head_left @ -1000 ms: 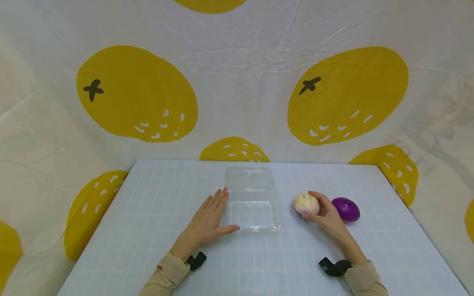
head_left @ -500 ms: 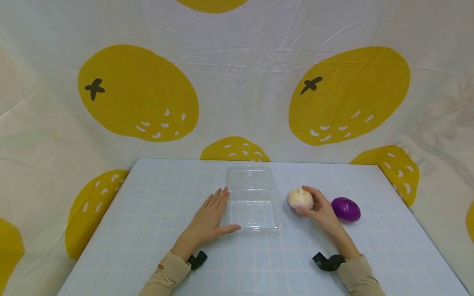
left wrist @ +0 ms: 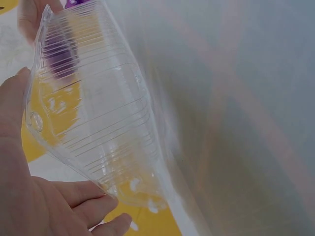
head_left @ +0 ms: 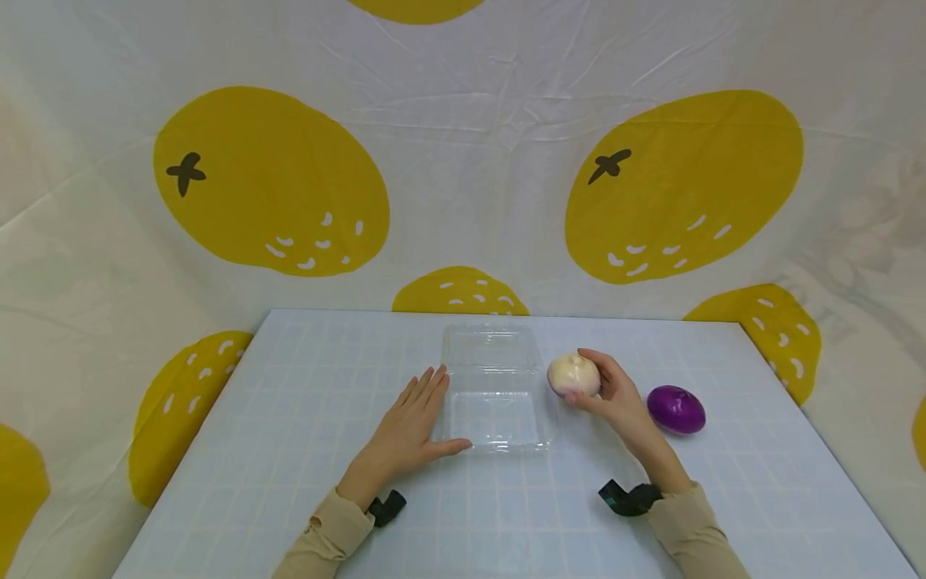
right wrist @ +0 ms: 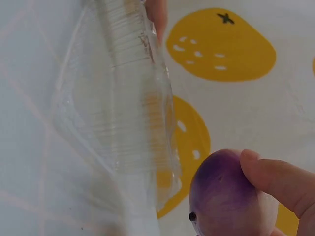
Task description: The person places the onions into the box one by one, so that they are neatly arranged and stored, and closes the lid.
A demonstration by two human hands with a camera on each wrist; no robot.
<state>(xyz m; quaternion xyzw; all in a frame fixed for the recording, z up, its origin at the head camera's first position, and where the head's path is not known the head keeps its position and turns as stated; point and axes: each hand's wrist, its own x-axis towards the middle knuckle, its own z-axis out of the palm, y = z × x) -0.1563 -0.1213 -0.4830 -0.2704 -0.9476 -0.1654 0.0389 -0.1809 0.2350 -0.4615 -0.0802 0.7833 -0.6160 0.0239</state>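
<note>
A clear plastic clamshell box (head_left: 493,371) lies opened out on the table, its lid half toward the back. My left hand (head_left: 405,426) rests against the box's left side with fingers straight and thumb spread along the front. In the left wrist view, the thumb and fingertips touch the box rim. My right hand (head_left: 620,402) grips a glossy cream-and-purple onion-shaped bulb (head_left: 574,375) just right of the box, between thumb and fingers. Its purple underside (right wrist: 229,191) carries a small dark spot in the right wrist view. A deep purple onion-shaped bulb (head_left: 676,409) lies to the right of that hand.
The white table (head_left: 289,482) has a faint grid pattern. Behind it hangs a pale cloth (head_left: 477,161) printed with large yellow fruits. Each wrist wears a black strap (head_left: 387,508).
My right hand has carried the cream-and-purple bulb left and slightly back, closer to the box. The left hand, the box and the purple bulb have stayed in place.
</note>
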